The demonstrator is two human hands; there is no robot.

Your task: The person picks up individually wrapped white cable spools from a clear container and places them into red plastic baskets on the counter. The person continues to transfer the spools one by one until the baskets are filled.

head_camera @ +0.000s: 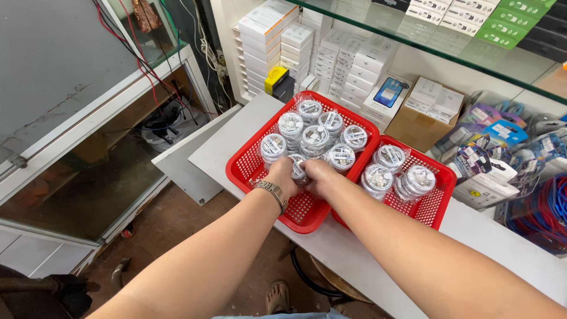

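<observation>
at mid-frame, over the left red basket [251,168], both hands, left [282,175] and right [319,175], close around a light, slippery, crinkly wrapped round cable case [298,168], gripped by its rim.

packet between the hands [298,169]: mostly covered by the fingers of both hands; only a strip of clear wrap and white coil is seen, and the grip on it cannot be made out.
left hand [282,175]: fingertips are hidden behind the packet.
right hand [319,176]: palm side is turned away and unseen.
left basket [254,158]: its floor is largely hidden under round packets.
right basket [438,201]: its near left corner is covered by the left basket.
coiled cables [546,215]: cut off by the right edge.
box labels [354,59]: too small to be told.
sandalled foot [277,298]: partly hidden under the worktop [236,133].
</observation>
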